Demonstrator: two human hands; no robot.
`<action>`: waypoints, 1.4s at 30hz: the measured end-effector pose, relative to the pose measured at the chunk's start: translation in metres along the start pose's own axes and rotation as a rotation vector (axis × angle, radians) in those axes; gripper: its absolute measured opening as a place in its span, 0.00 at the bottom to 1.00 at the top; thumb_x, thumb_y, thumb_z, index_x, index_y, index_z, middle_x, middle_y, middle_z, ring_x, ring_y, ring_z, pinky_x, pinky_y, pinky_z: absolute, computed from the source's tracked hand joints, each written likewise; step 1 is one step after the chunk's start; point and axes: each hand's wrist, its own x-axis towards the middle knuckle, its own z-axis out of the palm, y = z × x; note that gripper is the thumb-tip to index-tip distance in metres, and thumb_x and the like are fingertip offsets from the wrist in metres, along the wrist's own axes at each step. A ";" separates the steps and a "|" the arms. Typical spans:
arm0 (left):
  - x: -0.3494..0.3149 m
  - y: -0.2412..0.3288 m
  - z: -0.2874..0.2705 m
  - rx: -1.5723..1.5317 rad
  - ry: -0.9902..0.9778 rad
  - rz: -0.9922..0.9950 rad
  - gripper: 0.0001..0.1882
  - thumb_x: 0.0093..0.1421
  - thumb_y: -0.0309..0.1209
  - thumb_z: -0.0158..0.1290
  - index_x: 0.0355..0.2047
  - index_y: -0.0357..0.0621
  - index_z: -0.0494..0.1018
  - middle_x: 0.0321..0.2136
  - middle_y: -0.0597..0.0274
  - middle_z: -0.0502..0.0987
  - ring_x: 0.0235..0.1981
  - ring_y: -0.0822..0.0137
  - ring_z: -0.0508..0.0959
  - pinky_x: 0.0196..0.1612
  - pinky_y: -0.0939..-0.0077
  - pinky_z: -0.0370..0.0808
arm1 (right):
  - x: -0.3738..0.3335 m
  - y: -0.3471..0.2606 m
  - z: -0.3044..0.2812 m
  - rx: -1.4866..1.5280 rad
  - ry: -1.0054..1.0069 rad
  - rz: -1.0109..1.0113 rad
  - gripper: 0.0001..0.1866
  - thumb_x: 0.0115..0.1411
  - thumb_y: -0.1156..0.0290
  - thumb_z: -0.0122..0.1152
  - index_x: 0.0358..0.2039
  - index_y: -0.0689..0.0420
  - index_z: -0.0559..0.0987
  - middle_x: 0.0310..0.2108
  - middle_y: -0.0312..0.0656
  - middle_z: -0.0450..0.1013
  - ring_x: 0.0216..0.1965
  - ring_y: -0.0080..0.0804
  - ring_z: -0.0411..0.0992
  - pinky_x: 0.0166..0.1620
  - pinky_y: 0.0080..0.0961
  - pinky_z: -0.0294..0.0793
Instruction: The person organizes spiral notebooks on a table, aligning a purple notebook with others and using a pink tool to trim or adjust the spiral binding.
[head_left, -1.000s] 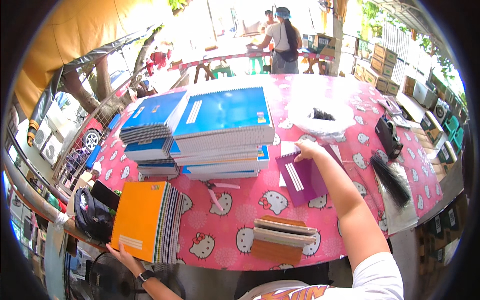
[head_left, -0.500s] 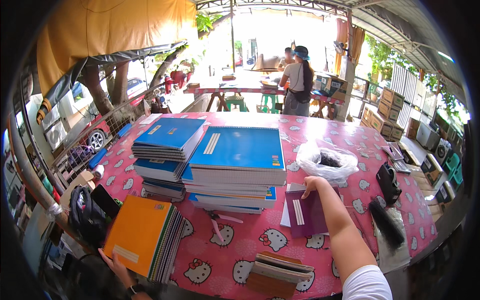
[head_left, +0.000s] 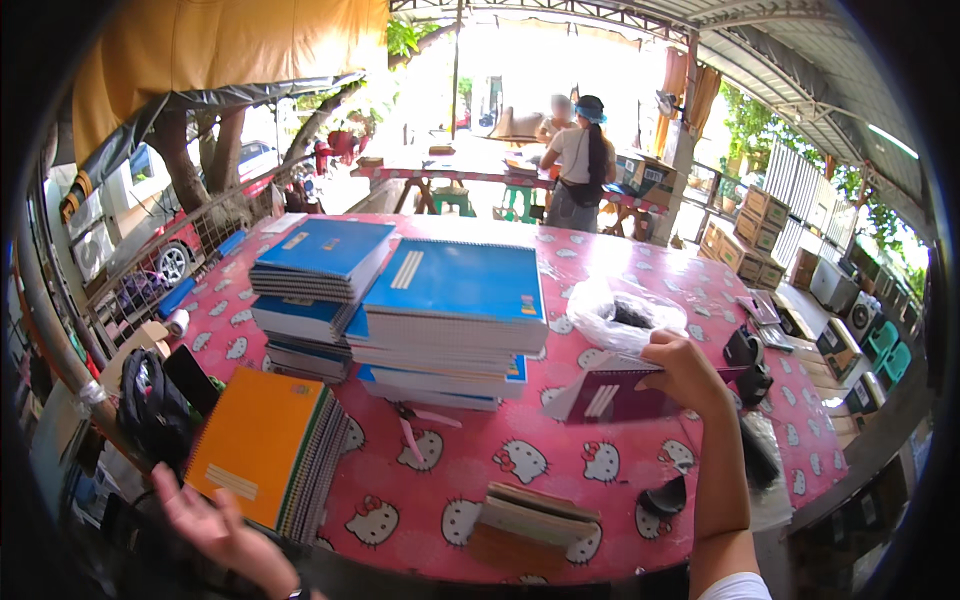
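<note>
My right hand (head_left: 690,370) grips the edge of a purple notebook (head_left: 625,397), which is raised off the table at a tilt with white pages showing at its left side. My left hand (head_left: 225,535) is open, fingers spread and slightly blurred, just in front of a stack of spiral notebooks with an orange cover (head_left: 255,440) on top. In the middle stand piles of blue spiral notebooks (head_left: 460,280). Pink-handled pliers (head_left: 410,425) lie in front of these piles. A brown and grey bundle (head_left: 535,520) sits near the front edge.
A clear plastic bag (head_left: 600,315) with dark contents, a black tape dispenser (head_left: 748,362) and a dark roll (head_left: 758,455) are at the right of the pink table (head_left: 390,560). A small black piece (head_left: 663,495) lies near my right forearm. Two people stand at a far table (head_left: 400,172).
My right hand has lifted the purple notebook off the table. My left hand has come away from the orange notebook stack and opened. The small black piece is now visible. The view has shifted slightly.
</note>
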 end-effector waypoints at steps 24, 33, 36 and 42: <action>-0.081 0.094 0.133 -0.801 -0.970 -0.492 0.26 0.43 0.34 0.67 0.40 0.37 0.70 0.30 0.66 0.75 0.29 0.75 0.73 0.34 0.80 0.71 | -0.189 -0.055 0.098 1.331 0.357 0.407 0.24 0.53 0.81 0.64 0.50 0.56 0.70 0.41 0.33 0.73 0.45 0.20 0.69 0.47 0.24 0.70; -0.067 0.095 0.157 -1.059 -1.142 -0.404 0.23 0.38 0.28 0.71 0.34 0.35 0.75 0.27 0.59 0.78 0.27 0.72 0.76 0.32 0.80 0.73 | -0.200 -0.081 0.127 1.203 0.472 0.523 0.10 0.53 0.83 0.63 0.36 0.61 0.79 0.35 0.32 0.76 0.39 0.17 0.72 0.43 0.19 0.71; -0.067 0.075 0.164 -0.939 -1.357 -0.132 0.22 0.45 0.32 0.68 0.37 0.41 0.69 0.28 0.61 0.76 0.32 0.71 0.76 0.38 0.79 0.72 | -0.211 -0.076 0.148 0.833 0.372 0.516 0.11 0.50 0.81 0.65 0.36 0.61 0.77 0.33 0.38 0.75 0.35 0.23 0.71 0.39 0.23 0.72; -0.085 0.050 0.144 -0.595 -1.238 -0.360 0.22 0.42 0.36 0.70 0.33 0.38 0.73 0.25 0.64 0.76 0.27 0.71 0.76 0.34 0.80 0.73 | -0.208 -0.081 0.151 0.639 0.205 0.412 0.12 0.49 0.73 0.66 0.35 0.60 0.78 0.28 0.41 0.74 0.31 0.31 0.73 0.35 0.24 0.72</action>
